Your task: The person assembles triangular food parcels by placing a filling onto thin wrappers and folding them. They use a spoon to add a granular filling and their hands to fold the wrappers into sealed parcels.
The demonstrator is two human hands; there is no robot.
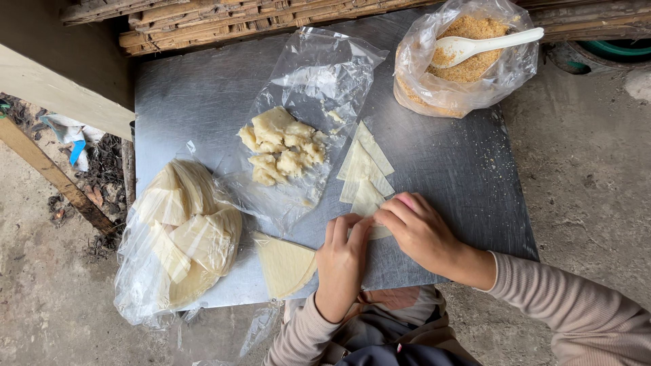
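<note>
While your two hands meet at the near edge of the metal bench (203,88), both are pinching the same pale dough wrapper (369,203), a thin triangular pc lying flat on the steel. Your left hand (342,261) presses fingers down on its near-left part, palm down, w/ fingers bent. Your right hand (417,230) curls over the near-right part, fingertips (386,215) gripping the edge; so both hands are closed on the wrapper, not loose.

Just far of that, a few more wrapper triangles (366,159) lie overlapped in a short row. To their left, an opened clear plastic sheet (319,74) carries a heap of pale yellow filling lumps (281,146), approx. mid-bench.

Near-left of your left hand lies a single wedge-shaped stack of wrappers (285,264), touching the bench's near edge. Further left, a clear bag of folded wrappers (183,230) hangs partly over the bench's left-near corner.

At the far-right corner sits a clear bag of brown crumbs (468,68), w/ a white plastic spoon (485,44) resting in it, handle pointing right. Some crumbs are scattered on the steel nr that bag.

Bamboo slats (203,20) run along the far side; bare concrete floor (590,169) shows at right.
</note>
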